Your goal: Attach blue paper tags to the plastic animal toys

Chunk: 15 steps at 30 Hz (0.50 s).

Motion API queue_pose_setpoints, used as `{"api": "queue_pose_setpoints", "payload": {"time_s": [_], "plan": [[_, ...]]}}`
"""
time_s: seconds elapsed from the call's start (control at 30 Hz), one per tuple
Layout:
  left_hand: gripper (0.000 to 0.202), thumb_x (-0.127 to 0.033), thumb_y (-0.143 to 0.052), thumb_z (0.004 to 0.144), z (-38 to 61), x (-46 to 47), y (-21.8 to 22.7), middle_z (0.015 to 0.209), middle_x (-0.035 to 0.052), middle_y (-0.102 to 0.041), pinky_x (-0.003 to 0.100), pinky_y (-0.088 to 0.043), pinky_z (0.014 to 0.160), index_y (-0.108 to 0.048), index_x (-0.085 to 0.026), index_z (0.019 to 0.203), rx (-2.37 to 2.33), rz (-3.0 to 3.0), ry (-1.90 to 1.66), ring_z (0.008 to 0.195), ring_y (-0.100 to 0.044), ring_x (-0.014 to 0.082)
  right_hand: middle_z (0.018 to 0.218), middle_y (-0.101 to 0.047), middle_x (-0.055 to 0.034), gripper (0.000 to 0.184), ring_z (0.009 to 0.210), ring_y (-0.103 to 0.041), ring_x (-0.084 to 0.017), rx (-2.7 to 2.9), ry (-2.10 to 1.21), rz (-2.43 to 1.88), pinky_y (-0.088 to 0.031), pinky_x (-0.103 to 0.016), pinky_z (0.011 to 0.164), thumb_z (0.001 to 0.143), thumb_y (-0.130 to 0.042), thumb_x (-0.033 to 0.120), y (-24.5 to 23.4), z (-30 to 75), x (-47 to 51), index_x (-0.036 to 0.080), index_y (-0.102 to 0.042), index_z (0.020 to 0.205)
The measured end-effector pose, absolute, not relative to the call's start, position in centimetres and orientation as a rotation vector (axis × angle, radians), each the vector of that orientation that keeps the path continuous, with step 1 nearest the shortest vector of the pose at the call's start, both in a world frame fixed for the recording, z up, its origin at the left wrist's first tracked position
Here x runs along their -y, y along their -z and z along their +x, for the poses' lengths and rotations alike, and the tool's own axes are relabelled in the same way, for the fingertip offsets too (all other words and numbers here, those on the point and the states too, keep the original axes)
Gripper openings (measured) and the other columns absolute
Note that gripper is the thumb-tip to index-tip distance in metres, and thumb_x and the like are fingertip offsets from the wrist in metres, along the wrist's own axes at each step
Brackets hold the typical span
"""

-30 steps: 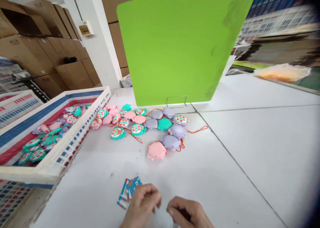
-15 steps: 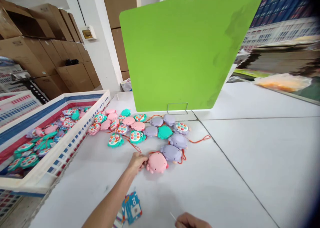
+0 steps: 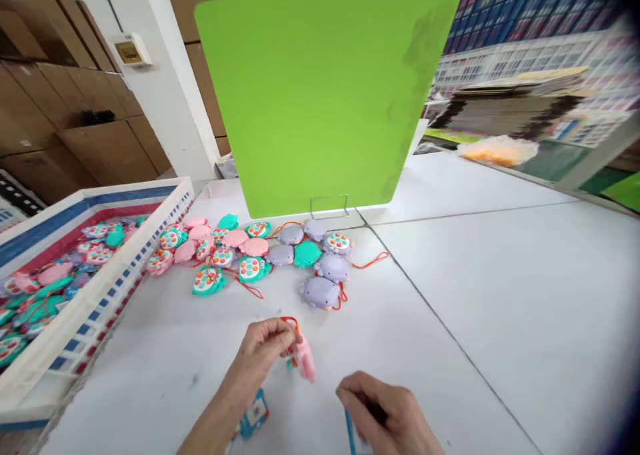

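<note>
My left hand (image 3: 265, 343) is closed in a pinch on the orange-red cord of a pink crab-shaped toy (image 3: 306, 360). The toy hangs edge-on just above the table, its coloured-button side partly hidden by my fingers. To the right and nearer to me, my right hand (image 3: 383, 408) is closed, with a blue card tag (image 3: 352, 434) showing beneath its fingers; most of the card is covered. More printed blue cards (image 3: 255, 415) lie on the table below my left wrist. Beyond my hands sits a purple toy (image 3: 320, 293) of the same kind.
Several pink, teal and purple toys (image 3: 254, 247) with cords lie across the white table (image 3: 450, 295). A white slatted crate (image 3: 65, 335) full of them stands at left. Behind rises a green board (image 3: 320, 108) beside a wire stand (image 3: 330, 206). Cardboard boxes (image 3: 100, 155) are stacked at back left.
The pink toy has left its place beside the purple ones, lifted toward me by my left hand. My right hand has come further into view, the blue card now showing under it. The view has turned right.
</note>
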<state>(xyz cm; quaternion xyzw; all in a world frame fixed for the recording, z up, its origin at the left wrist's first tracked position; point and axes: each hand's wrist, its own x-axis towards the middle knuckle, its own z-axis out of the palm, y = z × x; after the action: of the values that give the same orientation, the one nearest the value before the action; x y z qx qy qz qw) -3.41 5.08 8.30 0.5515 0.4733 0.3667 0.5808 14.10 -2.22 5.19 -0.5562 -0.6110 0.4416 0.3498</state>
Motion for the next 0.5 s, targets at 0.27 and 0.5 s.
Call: {"api": "queue_pose_setpoints", "payload": {"time_s": [0.27, 0.5], "plan": [[0.023, -0.032, -0.053, 0.073, -1.9, -1.4, -7.4, 0.065, 0.0031, -0.059, 0.023, -0.038, 0.061, -0.06, -0.011, 0.069, -1.123, 1.354, -0.661, 0.065, -0.053, 0.0147, 0.048, -0.037, 0.0051, 0.029, 0.043, -0.027, -0.009, 1.819, -0.785, -1.533, -0.025, -0.021, 0.046, 0.083, -0.033, 0.033, -4.2, 13.7, 2.6, 0.02, -0.047, 0.062], [0.02, -0.016, -0.047, 0.076, 0.4, 0.3, -7.6, 0.062, 0.0011, -0.058, 0.021, -0.038, 0.062, -0.062, -0.013, 0.063, -1.053, 1.701, -0.635, 0.063, -0.053, 0.013, 0.049, -0.044, 0.0037, 0.028, 0.043, -0.035, -0.009, 1.727, -0.884, -1.523, -0.029, -0.02, 0.045, 0.084, -0.033, 0.031, -3.4, 14.2, 3.3, 0.019, -0.046, 0.061]]}}
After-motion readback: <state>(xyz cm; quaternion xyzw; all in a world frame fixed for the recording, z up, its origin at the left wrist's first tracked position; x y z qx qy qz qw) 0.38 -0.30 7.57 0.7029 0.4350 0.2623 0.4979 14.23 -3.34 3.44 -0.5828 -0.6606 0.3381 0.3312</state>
